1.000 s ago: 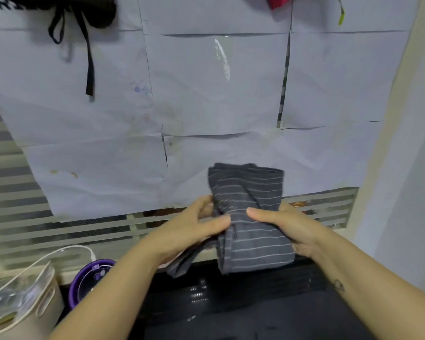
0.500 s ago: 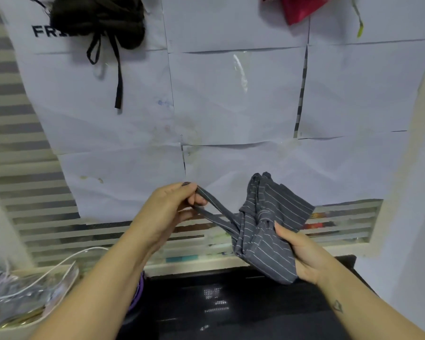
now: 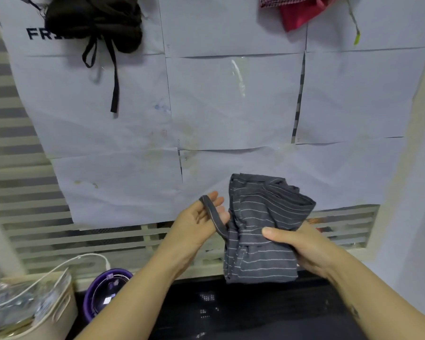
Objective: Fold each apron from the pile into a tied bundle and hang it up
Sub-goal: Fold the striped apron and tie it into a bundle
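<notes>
A grey striped apron [image 3: 263, 231], folded into a thick bundle, is held upright in front of the paper-covered wall. My right hand [image 3: 304, 246] grips its right side, thumb pressed on the front and fingers behind. The apron's grey strap [image 3: 212, 214] runs from the bundle's middle up across my left hand [image 3: 199, 222], which is just left of the bundle. That hand's fingers are straight, with the strap draped over them. A black tied apron bundle [image 3: 96, 20] hangs at the top left of the wall, its straps dangling. A red bundle [image 3: 297, 11] hangs at the top right.
Below my hands lies a dark glossy surface [image 3: 231, 312]. At the lower left stand a beige box [image 3: 47, 312] with clear plastic and a white cable [image 3: 66, 263], and a purple round container [image 3: 103, 290]. White slats [image 3: 59, 239] run behind the paper sheets.
My left hand has moved back toward the bundle and its fingers have straightened, the strap now slack across them. My right hand has turned the bundle more upright.
</notes>
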